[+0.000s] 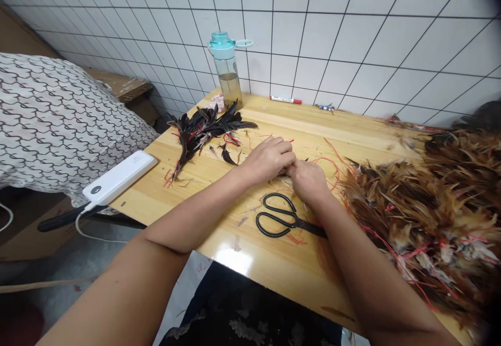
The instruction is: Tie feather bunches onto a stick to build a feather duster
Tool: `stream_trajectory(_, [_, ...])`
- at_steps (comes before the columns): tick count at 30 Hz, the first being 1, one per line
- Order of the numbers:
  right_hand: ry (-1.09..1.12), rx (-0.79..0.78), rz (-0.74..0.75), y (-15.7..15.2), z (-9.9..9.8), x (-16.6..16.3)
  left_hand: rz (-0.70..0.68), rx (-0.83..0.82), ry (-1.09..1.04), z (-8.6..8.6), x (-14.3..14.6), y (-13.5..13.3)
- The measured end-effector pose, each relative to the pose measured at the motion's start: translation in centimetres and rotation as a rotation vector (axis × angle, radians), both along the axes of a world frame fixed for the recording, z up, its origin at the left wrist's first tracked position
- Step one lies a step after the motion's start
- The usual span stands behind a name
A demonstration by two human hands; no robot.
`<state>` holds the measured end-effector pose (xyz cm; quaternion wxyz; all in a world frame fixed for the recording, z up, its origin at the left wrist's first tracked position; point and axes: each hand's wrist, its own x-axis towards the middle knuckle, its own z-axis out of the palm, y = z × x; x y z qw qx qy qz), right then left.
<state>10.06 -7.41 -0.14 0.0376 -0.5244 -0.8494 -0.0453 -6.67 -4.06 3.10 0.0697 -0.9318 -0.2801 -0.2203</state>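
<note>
My left hand (pixel 269 158) and my right hand (pixel 308 180) meet at the middle of the wooden table (pixel 274 267), both with fingers curled together over something small that I cannot make out; thin feather quills show under them. Black scissors (pixel 282 216) lie flat just in front of my right hand, handles to the left. A big heap of brown feathers with red thread (pixel 426 205) fills the right side. A small pile of black feathers (pixel 203 129) lies at the far left.
A teal-capped water bottle (pixel 227 69) stands at the tiled wall, with a red-capped marker (pixel 285 99) beside it. A white power bank (pixel 119 177) with a cable sits at the table's left corner. A patterned cloth (pixel 58 121) lies left of the table.
</note>
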Motion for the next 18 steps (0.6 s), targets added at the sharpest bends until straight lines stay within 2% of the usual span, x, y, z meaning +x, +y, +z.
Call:
stream_trajectory(5, [0.057,-0.029,0.090,-0.4,0.0,-0.5,-0.086,-0.408,-0.178,0.0,-1.8,2.0])
stream_trajectory(10, [0.466,-0.102,0.099,0.0,-0.2,-0.3,-0.086,-0.703,-0.298,-1.2,-2.5,3.1])
stream_trajectory(15, [0.964,-0.150,-0.013,1.4,-1.6,0.6,-0.064,-0.764,-0.420,-2.1,-0.8,2.4])
stream_trajectory(18, [1.070,-0.146,-0.140,2.0,-2.5,1.1,-0.032,-0.707,-0.403,-2.4,0.5,1.6])
